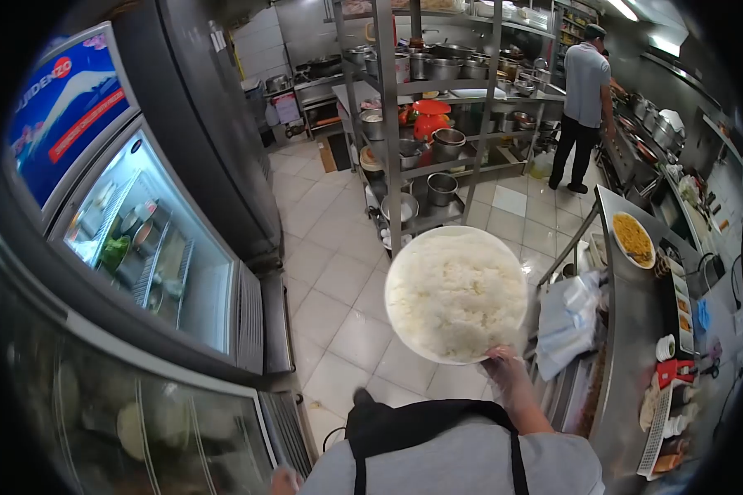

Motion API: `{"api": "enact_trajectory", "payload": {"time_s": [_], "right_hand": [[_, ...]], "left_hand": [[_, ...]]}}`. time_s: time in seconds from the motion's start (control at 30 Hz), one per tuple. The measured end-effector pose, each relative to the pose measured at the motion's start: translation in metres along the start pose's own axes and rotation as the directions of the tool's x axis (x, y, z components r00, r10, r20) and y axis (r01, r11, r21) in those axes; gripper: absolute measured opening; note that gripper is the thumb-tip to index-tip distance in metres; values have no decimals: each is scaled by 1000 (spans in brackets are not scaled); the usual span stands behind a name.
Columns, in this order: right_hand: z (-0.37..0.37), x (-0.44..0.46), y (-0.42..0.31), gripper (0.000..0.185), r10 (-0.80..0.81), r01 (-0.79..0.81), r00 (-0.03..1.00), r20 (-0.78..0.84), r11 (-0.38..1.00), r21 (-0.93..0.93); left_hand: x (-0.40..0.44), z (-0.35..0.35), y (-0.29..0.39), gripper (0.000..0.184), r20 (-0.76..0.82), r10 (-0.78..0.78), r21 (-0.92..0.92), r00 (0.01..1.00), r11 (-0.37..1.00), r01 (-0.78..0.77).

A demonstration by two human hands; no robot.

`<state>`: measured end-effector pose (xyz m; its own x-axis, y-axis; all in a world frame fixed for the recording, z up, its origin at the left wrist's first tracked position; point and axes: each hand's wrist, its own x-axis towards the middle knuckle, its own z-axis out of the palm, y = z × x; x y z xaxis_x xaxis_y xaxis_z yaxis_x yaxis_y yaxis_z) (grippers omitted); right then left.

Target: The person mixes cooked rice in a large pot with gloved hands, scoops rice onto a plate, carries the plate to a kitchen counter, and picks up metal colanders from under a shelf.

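My right hand (508, 371), in what looks like a thin clear glove, grips the near right edge of a round white plate (395, 320). Cooked white rice (458, 285) is heaped across nearly all of it. The plate is held out in front of me, above the tiled floor. Low at the bottom edge, beside the glass-fronted fridge, a small part of my left hand (286, 480) shows; its fingers are too blurred and cut off to read.
Fridges line the left, one with a lit display (149, 239). A metal rack (392, 124) of pots stands ahead. On the right counter (615, 330) are a plate of orange-yellow food (633, 240) and a white basket (656, 429). Another person (584, 82) stands at the stove.
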<state>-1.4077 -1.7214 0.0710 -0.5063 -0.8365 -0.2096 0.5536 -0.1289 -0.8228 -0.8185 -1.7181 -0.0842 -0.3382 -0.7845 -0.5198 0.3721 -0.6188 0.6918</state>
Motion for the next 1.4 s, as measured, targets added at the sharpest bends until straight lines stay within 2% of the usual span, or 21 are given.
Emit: {"api": "enact_trajectory", "payload": {"time_s": [0.07, 0.13, 0.17, 0.23, 0.3, 0.37, 0.4, 0.47, 0.5, 0.53, 0.57, 0.63, 0.73, 0.77, 0.87, 0.93, 0.97, 1.07, 1.17, 1.27, 1.4], "right_hand": [[9, 61, 36, 8, -98, 125, 988, 119, 959, -253], [38, 113, 75, 8, -13, 29, 994, 105, 988, -154], [75, 135, 76, 9, 179, -181, 983, 30, 963, 200], [119, 166, 91, 9, 61, -87, 977, 202, 988, 124], [153, 209, 108, 7, 181, -241, 940, 290, 953, 186], [188, 239, 125, 8, -1, -75, 939, 343, 975, 210], [201, 257, 130, 9, 5, -69, 956, 292, 975, 211], [238, 284, 126, 9, 68, -95, 986, 150, 979, 179], [255, 301, 124, 10, 114, -123, 991, 66, 981, 148], [255, 314, 127, 9, 144, -160, 985, 94, 969, 186], [255, 342, 134, 9, 171, -196, 977, 124, 955, 224], [273, 395, 137, 7, 215, -256, 961, 175, 932, 257], [307, 471, 115, 10, 248, -273, 956, 155, 946, 175], [315, 492, 108, 15, 227, -238, 968, 108, 965, 110], [350, 577, 94, 35, 228, -238, 968, 104, 967, 93], [363, 636, 100, 40, 234, -255, 963, 136, 953, 164], [383, 657, 91, 42, 258, -269, 961, 101, 957, 112], [420, 721, 93, 10, 243, -282, 951, 190, 934, 218], [442, 787, 98, 9, 328, -337, 939, 99, 938, 84], [452, 873, 140, 7, 292, -325, 940, 177, 924, 201], [514, 947, 130, 29, 262, -333, 925, 275, 909, 252]], "left_hand": [[43, -4, 18, 30, -138, -81, -61, 987, 995, 74], [98, -9, 39, 30, -305, -162, -98, 938, 985, 139], [126, -9, 54, 30, -364, -185, -110, 913, 982, 156], [170, -13, 86, 30, -467, -216, -107, 857, 976, 187], [213, -17, 125, 31, -538, -224, -104, 813, 974, 200], [265, -19, 169, 31, -602, -211, -66, 770, 974, 215], [296, -10, 196, 31, -628, -197, -37, 753, 974, 224], [356, 29, 261, 31, -635, -129, 83, 762, 969, 233], [379, 58, 293, 32, -525, -57, 191, 849, 965, 182], [401, 86, 325, 32, -401, 17, 281, 916, 954, 106], [469, 59, 333, 36, -361, 41, 371, 932, 923, 103], [542, 64, 368, 39, -66, 149, 277, 987, 953, -125], [641, 76, 401, 32, -174, 236, 474, 956, 871, -129], [663, 79, 406, 35, -256, 236, 597, 937, 801, -39], [711, 46, 418, 36, -297, 58, 694, 953, 699, 173], [703, 41, 427, 36, -354, -110, 460, 929, 845, 275], [697, 30, 422, 34, -312, -133, 297, 941, 927, 229], [696, 21, 422, 34, -247, -204, -78, 947, 979, 190], [762, 42, 455, 34, -343, -270, -85, 900, 963, 256], [851, 62, 495, 35, -397, -305, -25, 865, 946, 323], [959, 77, 566, 35, -408, -324, 69, 854, 921, 382]]}}
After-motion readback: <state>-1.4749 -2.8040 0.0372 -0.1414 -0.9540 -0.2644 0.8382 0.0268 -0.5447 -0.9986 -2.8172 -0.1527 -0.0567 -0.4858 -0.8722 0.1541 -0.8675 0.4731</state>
